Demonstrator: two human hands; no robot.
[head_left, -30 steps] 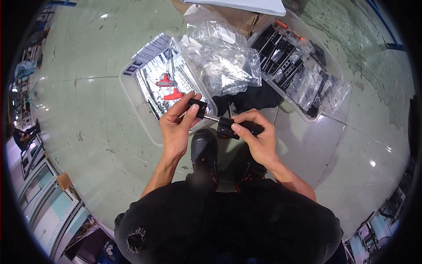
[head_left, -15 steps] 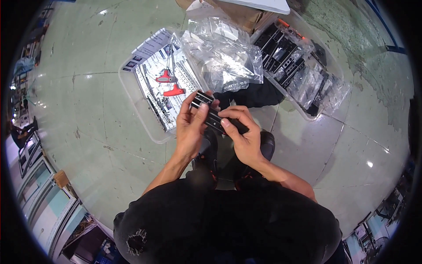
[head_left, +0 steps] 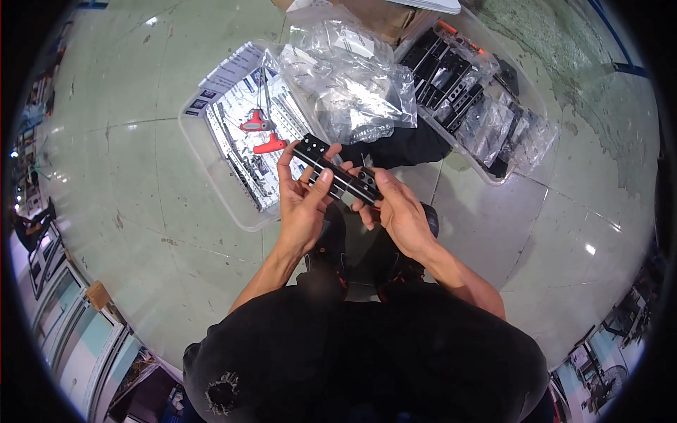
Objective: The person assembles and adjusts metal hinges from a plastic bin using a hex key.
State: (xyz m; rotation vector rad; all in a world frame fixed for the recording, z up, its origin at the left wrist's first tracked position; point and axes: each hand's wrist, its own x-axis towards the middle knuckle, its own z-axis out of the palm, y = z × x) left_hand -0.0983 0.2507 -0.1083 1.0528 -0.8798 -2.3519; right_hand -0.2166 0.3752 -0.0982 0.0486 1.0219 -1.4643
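Note:
Between my two hands is a black metal bracket (head_left: 337, 176), long and narrow with bright edges and small holes at its ends. It slants from upper left to lower right above my shoes. My left hand (head_left: 302, 204) grips its upper part, thumb across the face and fingers behind. At the lower right end my right hand (head_left: 400, 208) holds it between thumb and fingers. Left of the bracket, a red-handled T-handle hex key (head_left: 269, 144) and a second red-handled one (head_left: 254, 121) lie in the left plastic bin (head_left: 243, 220).
Clear plastic bags (head_left: 352, 77) are heaped between the bins, beside a black cloth (head_left: 402, 146). The right plastic bin (head_left: 502, 182) holds several black metal parts, some bagged. A cardboard box (head_left: 374, 22) stands at the back. Metal frames (head_left: 77, 317) line the left edge.
The bracket has turned, showing more of its length and bright edges. My right hand has shifted slightly right and down, its fingers now under the lower end. My left fingers have spread along it.

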